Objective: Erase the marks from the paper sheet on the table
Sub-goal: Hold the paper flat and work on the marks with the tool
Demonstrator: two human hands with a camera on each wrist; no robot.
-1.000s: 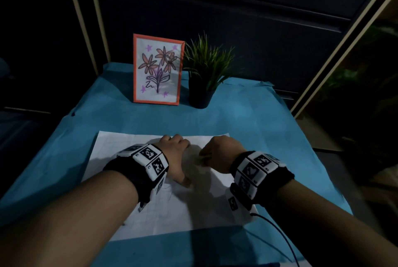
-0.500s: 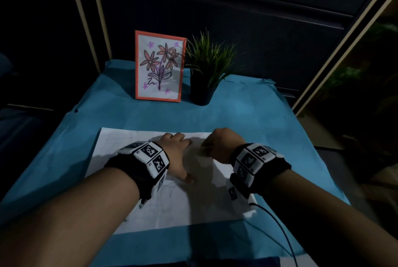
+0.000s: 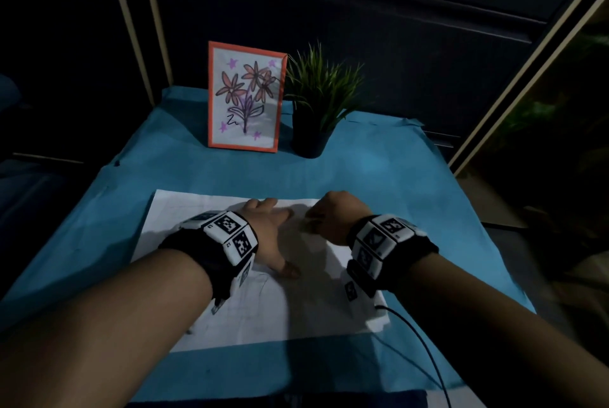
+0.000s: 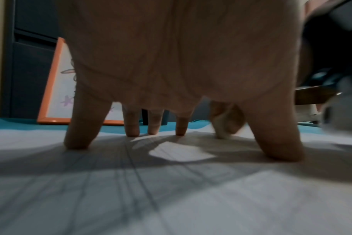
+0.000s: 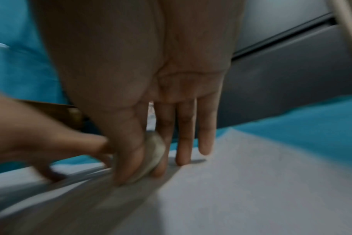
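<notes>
A white paper sheet (image 3: 296, 308) with faint pencil lines (image 4: 135, 171) lies on the blue tablecloth (image 3: 379, 177). My left hand (image 3: 270, 236) presses flat on the sheet, its fingers (image 4: 78, 127) spread and straight. My right hand (image 3: 333, 220) is just to its right, near the sheet's far edge. It pinches a small pale eraser (image 5: 154, 152) between thumb and fingers, with the eraser's tip down on the paper (image 5: 251, 190). The eraser (image 4: 221, 127) also shows in the left wrist view, blurred.
An orange-framed flower drawing (image 3: 245, 96) and a small potted plant (image 3: 316, 101) stand at the back of the table. A black cable (image 3: 425, 351) runs from my right wrist toward the near edge. Dark walls surround the table.
My right hand has shifted slightly away from me along the sheet's far edge with the eraser. The left hand stays pressed on the paper.
</notes>
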